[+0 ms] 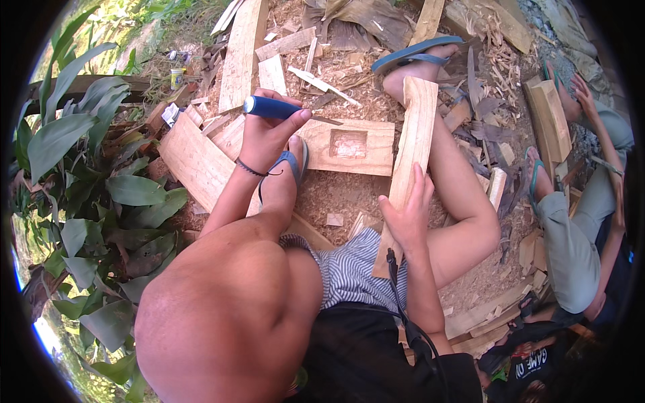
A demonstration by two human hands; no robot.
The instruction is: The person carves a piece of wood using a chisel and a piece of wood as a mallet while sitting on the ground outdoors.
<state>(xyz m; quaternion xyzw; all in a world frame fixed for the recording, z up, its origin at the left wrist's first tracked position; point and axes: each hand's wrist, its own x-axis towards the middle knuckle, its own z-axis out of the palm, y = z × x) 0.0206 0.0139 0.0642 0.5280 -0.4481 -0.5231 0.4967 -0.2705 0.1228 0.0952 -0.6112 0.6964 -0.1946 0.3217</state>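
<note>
The left hand (269, 131) is gripping a blue-handled chisel (285, 109) in the upper middle of the frame, its blade over a wooden block (349, 144) with a square hole. The right hand (406, 215) is holding a curved wooden piece (413, 148) upright at the centre right.

Place: an outdoor woodworking spot, set on bare ground
Ground: sawdust and wood shavings (336, 195) all over, with offcuts (272, 72) scattered about
Stock: rough planks (242, 54) and curved sawn boards (195, 164) lying flat (one block (349, 144) has a square recess cut into it)
Surroundings: broad-leaved green plants (87, 168) along the left edge, grass beyond
People: a second person (584, 221) sits on the ground among the timber
</note>
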